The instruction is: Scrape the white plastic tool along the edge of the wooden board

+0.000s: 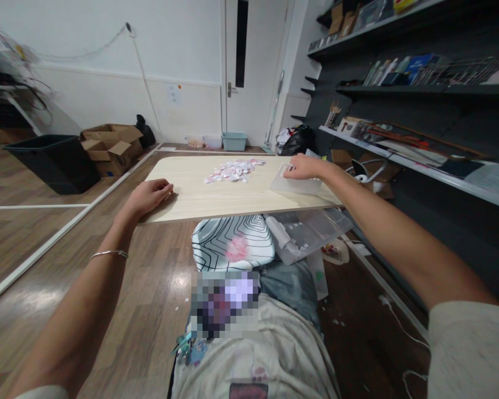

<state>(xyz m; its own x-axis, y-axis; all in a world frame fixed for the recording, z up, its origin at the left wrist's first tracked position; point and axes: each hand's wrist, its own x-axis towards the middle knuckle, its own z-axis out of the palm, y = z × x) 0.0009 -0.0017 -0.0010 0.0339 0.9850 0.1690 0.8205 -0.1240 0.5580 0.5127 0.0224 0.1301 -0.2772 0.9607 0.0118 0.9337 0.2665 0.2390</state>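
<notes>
A light wooden table [233, 197] stands in front of me. My left hand [148, 195] rests on its near left edge, fingers curled loosely with nothing visible in them. Reaching to the table's right side, my right hand [303, 166] has its fingers closed on the rim of a translucent plastic lid [293, 184] lying flat there. A heap of small pink and white paper pieces [234, 169] lies on the far middle of the table, between the two hands.
Under the table sit a patterned cushion [232, 241] and a clear plastic box [307, 233]. Dark shelves [419, 88] line the right wall. A black bin [54, 160] and cardboard boxes [112, 147] stand on the floor at left. A door [253, 72] is behind.
</notes>
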